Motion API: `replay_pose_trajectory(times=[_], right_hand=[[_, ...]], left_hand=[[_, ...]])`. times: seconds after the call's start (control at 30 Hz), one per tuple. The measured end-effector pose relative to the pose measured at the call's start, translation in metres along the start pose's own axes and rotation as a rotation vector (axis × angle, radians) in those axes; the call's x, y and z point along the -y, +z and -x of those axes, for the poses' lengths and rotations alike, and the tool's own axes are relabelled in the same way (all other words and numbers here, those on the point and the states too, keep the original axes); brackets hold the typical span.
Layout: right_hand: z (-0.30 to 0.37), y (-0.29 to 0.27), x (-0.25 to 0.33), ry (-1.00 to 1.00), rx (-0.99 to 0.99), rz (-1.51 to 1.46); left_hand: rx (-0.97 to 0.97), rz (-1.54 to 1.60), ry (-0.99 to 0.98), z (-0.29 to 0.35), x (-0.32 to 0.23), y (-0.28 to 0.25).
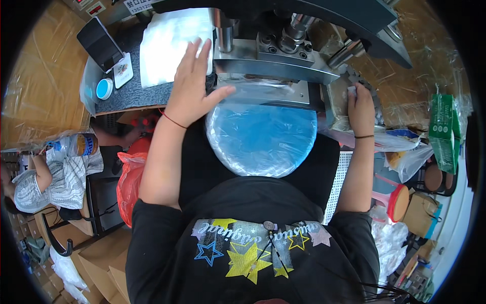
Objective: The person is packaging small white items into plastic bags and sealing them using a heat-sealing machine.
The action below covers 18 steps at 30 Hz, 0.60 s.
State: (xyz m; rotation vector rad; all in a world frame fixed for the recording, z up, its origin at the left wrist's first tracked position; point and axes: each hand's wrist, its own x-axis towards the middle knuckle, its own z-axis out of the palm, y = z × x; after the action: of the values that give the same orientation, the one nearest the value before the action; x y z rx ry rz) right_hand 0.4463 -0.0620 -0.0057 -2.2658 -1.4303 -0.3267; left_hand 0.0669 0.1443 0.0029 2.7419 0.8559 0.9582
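Observation:
My left hand (190, 88) is open, its fingers stretched out at the edge of a stack of white sheets (164, 48). Its thumb points right, toward the clear film at the machine's metal jaw. A round blue item wrapped in clear plastic (263, 139) lies in front of the press-like machine (273, 68), above my lap. The loose end of its film reaches the metal bar under the jaw. On the right, my right hand (361, 109) is closed beside the machine; a small pale bit shows at its fingertips, too little to name.
A phone (100, 44) on a stand and a small blue-lidded tub (104, 88) sit at the left. A red plastic bag (132, 177) hangs below. Another person (50, 177) sits at far left. A green packet (443, 134) and a red stool (397, 202) are right.

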Motion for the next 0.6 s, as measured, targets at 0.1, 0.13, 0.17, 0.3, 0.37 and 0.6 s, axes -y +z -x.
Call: replay_pose_trajectory(times=[0.1,0.13,0.17,0.3,0.37,0.6], right_hand=[[0.004,-0.003,-0.008,-0.092,-0.086,0.035],[0.003,-0.004,-0.004,-0.101,-0.092,0.022],[0.008,-0.005,0.0,-0.106,-0.089,0.014],[0.004,-0.005,0.013,-0.016,-0.135,-0.058],[0.007,-0.008,0.009,0.02,-0.078,-0.058],[0.044,-0.034,0.045,-0.045,-0.291,-0.33]], left_hand=[[0.076,0.2,0.001,0.02,0.018,-0.004],[0.076,0.194,0.003,0.024,0.023,-0.011],[0.022,0.078,-0.025,0.032,0.023,-0.02],[0.133,-0.274,-0.068,0.042,0.035,-0.023],[0.194,-0.308,-0.01,0.048,0.026,-0.021],[-0.055,-0.057,-0.129,0.075,-0.007,-0.035]])
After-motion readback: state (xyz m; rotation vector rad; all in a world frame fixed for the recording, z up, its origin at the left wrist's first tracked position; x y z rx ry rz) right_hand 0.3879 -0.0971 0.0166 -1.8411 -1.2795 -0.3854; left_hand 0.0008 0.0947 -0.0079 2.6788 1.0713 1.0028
